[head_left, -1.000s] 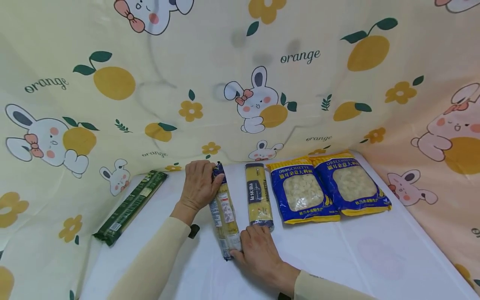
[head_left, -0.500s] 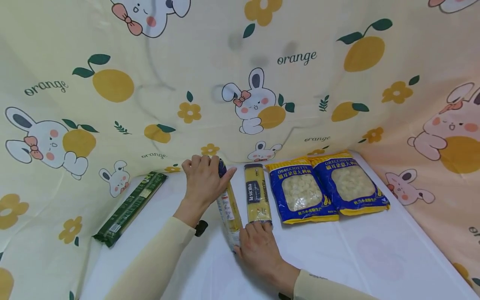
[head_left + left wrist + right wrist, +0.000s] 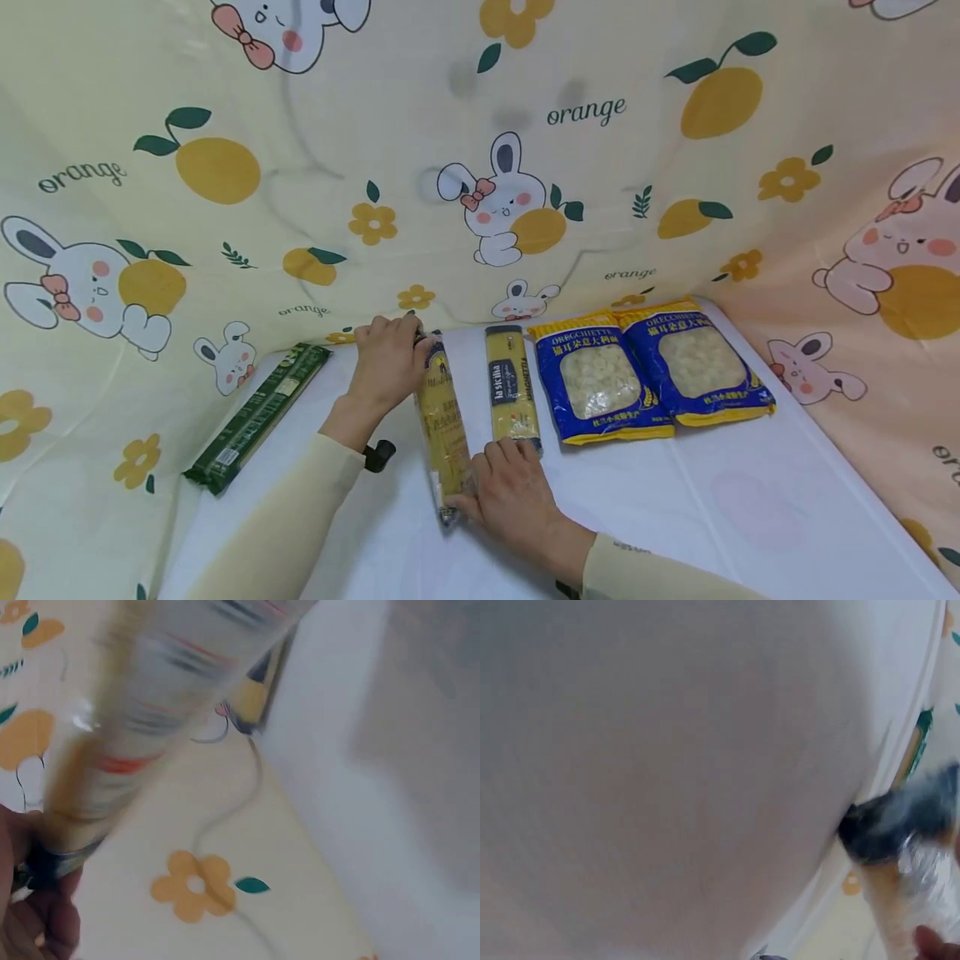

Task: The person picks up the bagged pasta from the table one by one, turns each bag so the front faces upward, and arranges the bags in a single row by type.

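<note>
A long clear pack of spaghetti (image 3: 442, 417) with dark ends lies at a slant between my two hands. Its far end is in the grip of my left hand (image 3: 386, 362); in the left wrist view, fingers (image 3: 56, 919) close round that dark tip. At the near end my right hand (image 3: 513, 492) holds the pack, thumb along its lower edge. The right wrist view shows the pack's dark end (image 3: 900, 817), blurred, with a fingertip beside it. Just right of this pack lies a second spaghetti pack (image 3: 510, 383), its near end partly hidden by my right fingers.
Two blue-and-yellow orecchiette bags (image 3: 600, 383) lie side by side to the right, slightly overlapping. A long green pack (image 3: 258, 417) lies slanted at the left. Behind the white table (image 3: 675, 517) hangs a printed cloth (image 3: 420, 125) with rabbits and oranges.
The held spaghetti pack has rolled over, from its white label side to a yellow face with dark print. My left hand loosened, thumb lifted, then gripped the far end again, slightly further left.
</note>
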The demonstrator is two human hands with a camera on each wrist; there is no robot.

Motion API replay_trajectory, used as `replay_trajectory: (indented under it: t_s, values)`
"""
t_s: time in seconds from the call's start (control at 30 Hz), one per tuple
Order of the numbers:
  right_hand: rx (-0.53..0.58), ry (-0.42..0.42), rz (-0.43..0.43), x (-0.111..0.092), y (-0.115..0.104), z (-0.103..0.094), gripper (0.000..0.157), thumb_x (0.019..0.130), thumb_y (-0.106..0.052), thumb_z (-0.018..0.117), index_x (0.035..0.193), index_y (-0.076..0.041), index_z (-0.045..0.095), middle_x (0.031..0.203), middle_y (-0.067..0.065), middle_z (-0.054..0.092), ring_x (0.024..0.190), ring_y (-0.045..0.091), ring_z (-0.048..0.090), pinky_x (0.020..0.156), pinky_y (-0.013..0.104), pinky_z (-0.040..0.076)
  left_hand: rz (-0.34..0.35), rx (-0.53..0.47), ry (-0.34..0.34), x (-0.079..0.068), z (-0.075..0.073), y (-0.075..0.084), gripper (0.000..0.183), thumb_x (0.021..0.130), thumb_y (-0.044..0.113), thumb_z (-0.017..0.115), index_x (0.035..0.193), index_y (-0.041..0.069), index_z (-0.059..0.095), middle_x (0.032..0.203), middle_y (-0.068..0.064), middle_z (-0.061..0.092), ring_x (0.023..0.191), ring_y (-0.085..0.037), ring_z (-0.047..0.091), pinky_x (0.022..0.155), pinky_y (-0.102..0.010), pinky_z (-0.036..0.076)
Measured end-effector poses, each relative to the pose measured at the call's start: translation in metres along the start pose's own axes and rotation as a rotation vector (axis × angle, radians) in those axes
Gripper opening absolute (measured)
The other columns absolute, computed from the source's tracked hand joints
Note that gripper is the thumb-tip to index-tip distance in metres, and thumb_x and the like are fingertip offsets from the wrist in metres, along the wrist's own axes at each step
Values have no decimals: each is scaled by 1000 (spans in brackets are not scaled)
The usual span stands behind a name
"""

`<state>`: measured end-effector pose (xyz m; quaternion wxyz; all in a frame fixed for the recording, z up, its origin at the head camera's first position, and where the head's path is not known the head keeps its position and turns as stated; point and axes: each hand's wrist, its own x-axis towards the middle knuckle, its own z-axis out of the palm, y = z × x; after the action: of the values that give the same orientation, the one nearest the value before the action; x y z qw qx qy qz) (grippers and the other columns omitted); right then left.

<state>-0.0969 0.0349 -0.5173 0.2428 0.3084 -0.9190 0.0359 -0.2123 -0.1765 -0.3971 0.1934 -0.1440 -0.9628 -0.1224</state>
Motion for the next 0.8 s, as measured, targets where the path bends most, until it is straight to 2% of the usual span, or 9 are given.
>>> replay_trajectory:
  t_s: [0.13,0.23,0.3,0.5,0.67,0.8]
  values:
    - [-41,-45,17,1,0,6,68,92,-79,57,85,-12,55,81,2,48,82,23,48,78,41,43,4,-82,-47,-3,1,-7,12,110,21,57,103,11,61,87,-6,67,98,-34,52,97,-58,33]
    - [-44,-60,23,1,-3,9,69,90,-80,59,84,-12,56,79,1,47,81,22,47,76,40,42,16,-105,-45,-5,3,-9,14,111,21,54,104,10,60,87,-6,66,97,-33,52,96,-56,33]
    - [-36,-65,26,2,-6,10,68,89,-80,61,83,-12,56,78,0,46,79,21,46,74,39,41,22,-116,-31,-6,4,-9,17,110,25,57,106,9,60,90,-7,66,97,-34,52,92,-55,33]
    - [-15,-93,37,3,-14,7,64,93,-76,61,86,-12,60,77,-1,44,78,19,43,74,36,37,55,-111,17,-8,8,-6,30,106,36,65,103,7,59,89,-9,62,95,-34,51,83,-50,32]
    - [4,-105,62,4,-17,7,63,93,-75,62,88,-12,60,77,-2,43,76,18,41,73,34,35,82,-68,51,-7,14,-6,25,110,29,57,96,9,54,83,-7,55,93,-34,49,81,-47,31]
    - [4,-92,66,5,-17,10,64,92,-76,62,86,-12,59,75,-2,42,75,18,40,72,35,34,73,-30,34,-6,17,-6,24,112,27,51,97,9,53,84,-7,55,93,-34,49,82,-46,32]
